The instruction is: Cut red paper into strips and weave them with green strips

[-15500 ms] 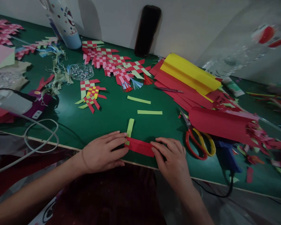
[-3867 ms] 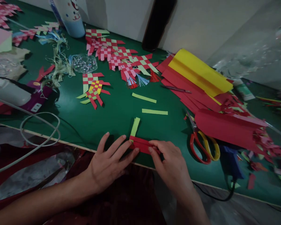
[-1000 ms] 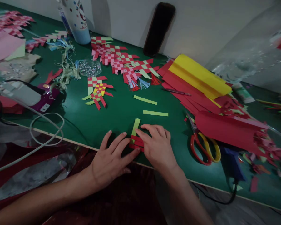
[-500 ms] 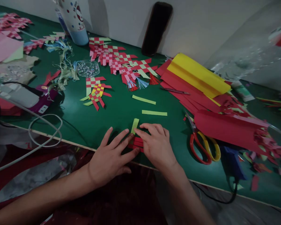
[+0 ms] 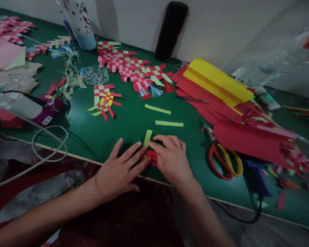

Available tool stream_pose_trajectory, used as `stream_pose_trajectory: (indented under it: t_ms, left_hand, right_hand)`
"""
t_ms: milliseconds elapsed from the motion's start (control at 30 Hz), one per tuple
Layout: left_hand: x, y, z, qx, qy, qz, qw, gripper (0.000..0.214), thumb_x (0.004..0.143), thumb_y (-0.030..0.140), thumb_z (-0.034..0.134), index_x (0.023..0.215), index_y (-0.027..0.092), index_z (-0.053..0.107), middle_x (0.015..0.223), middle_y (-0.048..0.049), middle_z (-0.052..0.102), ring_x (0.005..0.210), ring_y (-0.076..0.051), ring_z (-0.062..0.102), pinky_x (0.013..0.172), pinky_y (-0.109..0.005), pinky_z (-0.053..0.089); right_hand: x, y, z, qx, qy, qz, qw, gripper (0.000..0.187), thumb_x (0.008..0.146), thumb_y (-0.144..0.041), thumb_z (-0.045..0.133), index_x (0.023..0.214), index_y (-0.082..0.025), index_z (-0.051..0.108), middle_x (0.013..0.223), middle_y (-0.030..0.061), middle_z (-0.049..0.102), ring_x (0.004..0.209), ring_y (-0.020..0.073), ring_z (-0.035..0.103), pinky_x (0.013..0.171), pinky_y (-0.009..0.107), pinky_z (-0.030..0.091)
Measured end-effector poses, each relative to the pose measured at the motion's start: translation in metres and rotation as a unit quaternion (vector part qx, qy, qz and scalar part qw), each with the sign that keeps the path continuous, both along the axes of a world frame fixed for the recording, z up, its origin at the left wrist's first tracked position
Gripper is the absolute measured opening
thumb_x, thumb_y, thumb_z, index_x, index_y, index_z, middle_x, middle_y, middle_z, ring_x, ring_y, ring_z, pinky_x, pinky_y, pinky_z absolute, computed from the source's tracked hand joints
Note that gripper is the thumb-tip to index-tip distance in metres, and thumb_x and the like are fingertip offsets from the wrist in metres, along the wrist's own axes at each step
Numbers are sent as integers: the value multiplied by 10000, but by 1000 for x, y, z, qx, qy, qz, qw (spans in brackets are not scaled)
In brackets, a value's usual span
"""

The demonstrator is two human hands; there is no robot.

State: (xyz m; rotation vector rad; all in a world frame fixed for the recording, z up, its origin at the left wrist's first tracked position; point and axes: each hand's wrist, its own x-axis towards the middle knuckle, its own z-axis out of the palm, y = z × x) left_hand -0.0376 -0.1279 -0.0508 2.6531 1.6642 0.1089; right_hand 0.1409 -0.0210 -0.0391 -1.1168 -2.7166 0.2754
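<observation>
My left hand lies with spread fingers, its fingertips pressing on the left side of several red paper strips near the table's front edge. A light green paper strip stands out beyond the red ones, crossing their left end. My right hand is curled over the right side of the strips, its index fingertip against the green strip; its thumb is hidden. Just past the hands lie two loose green strips, the nearer one and the farther one.
Scissors with red and yellow handles lie to the right, beside red paper and a yellow sheet. Woven paper fish lie at centre left. A phone leans on the wall near a tumbler. Cables run at left.
The left hand's lower fingers have drawn back slightly to the left, uncovering a little more of the red strips. My right hand stays nearly still.
</observation>
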Motion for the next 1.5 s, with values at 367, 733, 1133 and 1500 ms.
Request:
stream_pose_trajectory:
  t_ms: [367, 733, 1133, 1500]
  left_hand:
    - [-1, 0, -3, 9, 8, -7, 1000, 919, 724, 722, 642, 1466, 253, 372, 1547, -72, 372, 1456, -256, 249, 1156, -605, -128]
    - [-3, 0, -1, -9, -7, -17, 1000, 902, 726, 698, 664, 1475, 307, 349, 1558, -105, 344, 1447, -274, 286, 1140, -612, -142]
    - [-3, 1, -1, -14, -13, -28, 999, 842, 723, 676, 684, 1451, 402, 362, 1558, -108, 346, 1439, -280, 308, 1135, -629, -112]
    - [-1, 0, -3, -5, 7, -20, 1000, 908, 702, 700, 686, 1460, 306, 378, 1560, -110, 340, 1460, -301, 249, 1156, -641, -49]
  right_hand:
    - [26, -9, -1, 17, 109, -30, 993, 222, 955, -271, 531, 1127, -275, 673, 1096, 45, 679, 1045, 217, 547, 885, 400, 373]
    - [42, -33, -7, 3, 130, -64, 989, 87, 892, -300, 635, 868, -258, 707, 1043, 37, 687, 1051, 237, 530, 922, 427, 359]
    - [43, -33, -8, 7, 131, -64, 989, 119, 911, -301, 613, 968, -261, 709, 1060, 45, 680, 1050, 235, 537, 918, 422, 360]
    - [44, -33, -8, 8, 130, -60, 990, 113, 901, -295, 619, 927, -262, 723, 1046, 46, 681, 1051, 239, 535, 915, 430, 369]
